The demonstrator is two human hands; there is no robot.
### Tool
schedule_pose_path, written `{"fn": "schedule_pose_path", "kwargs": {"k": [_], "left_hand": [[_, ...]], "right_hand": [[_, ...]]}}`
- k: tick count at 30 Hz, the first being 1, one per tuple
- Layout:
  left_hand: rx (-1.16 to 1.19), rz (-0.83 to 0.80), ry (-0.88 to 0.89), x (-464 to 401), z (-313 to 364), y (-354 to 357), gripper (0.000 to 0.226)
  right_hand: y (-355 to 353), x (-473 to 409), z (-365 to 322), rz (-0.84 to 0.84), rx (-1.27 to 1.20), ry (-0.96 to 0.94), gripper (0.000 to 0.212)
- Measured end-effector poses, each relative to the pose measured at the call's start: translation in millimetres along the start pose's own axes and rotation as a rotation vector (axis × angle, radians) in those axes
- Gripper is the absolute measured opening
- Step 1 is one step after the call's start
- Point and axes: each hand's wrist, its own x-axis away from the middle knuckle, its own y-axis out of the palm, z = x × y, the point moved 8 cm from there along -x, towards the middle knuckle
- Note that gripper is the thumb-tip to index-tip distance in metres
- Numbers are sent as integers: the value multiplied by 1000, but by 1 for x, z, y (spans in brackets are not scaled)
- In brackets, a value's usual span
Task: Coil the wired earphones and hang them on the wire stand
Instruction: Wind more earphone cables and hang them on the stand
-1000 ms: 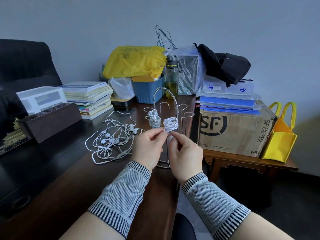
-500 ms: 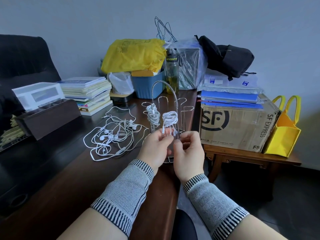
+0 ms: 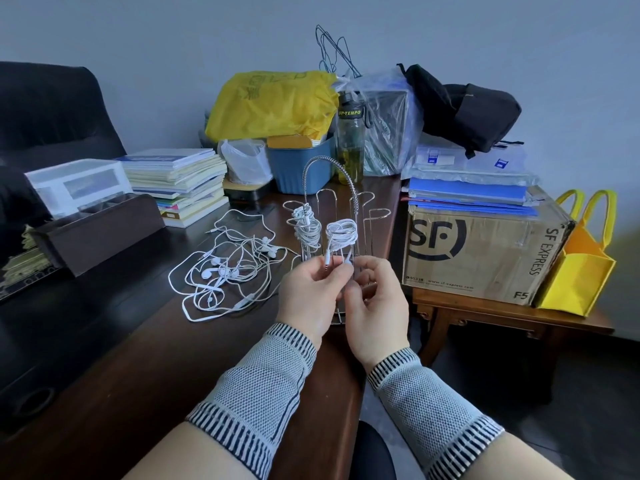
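1. Wire stand [image 3: 341,209] stands upright near the right edge of the dark wood tabletop [image 3: 145,368]; that edge drops to open floor just beside the stand's base.
2. Two coiled earphones hang on the stand's hooks: left coil [image 3: 306,227] and right coil [image 3: 342,232], side by side, close but apart.
3. Left hand [image 3: 308,296], grip pinched on a loose cable end hanging below the right coil. Right hand [image 3: 375,303], fingers curled, grip closed on the same dangling ends; the exact contact point is small and hard to make out.
4. Both hands sit directly in front of the stand's lower half, hiding its base in part.
5. Tangled pile of loose earphones [image 3: 228,271] lies flat on the tabletop left of the stand, just beside the left hand.
6. Open tabletop runs toward the viewer under the forearms.
7. Behind the stand: blue bin [image 3: 299,168], drink bottle [image 3: 350,143], yellow bag [image 3: 273,102], all close to the arched handle.
8. Right of the tabletop edge: cardboard box [image 3: 485,251] on a low wooden table, near the stand's right hooks; yellow tote [image 3: 578,271] against it.
9. Left side: stack of books [image 3: 183,181], dark wooden organiser [image 3: 100,230].
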Motion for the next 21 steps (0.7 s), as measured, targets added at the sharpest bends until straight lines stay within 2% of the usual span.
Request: {"fn": "schedule_pose_path", "kwargs": {"k": [5, 10, 17, 21], "left_hand": [[59, -34, -88, 0, -3, 1, 15], [86, -3, -139, 0, -4, -4, 21], [20, -1, -115, 0, -2, -6, 21], [9, -17, -113, 1, -1, -5, 16]], "right_hand": [[0, 3, -1, 12, 34, -45, 31], [0, 4, -7, 19, 69, -120, 25], [1, 3, -1, 17, 40, -62, 9], [1, 1, 2, 22, 122, -32, 11]]}}
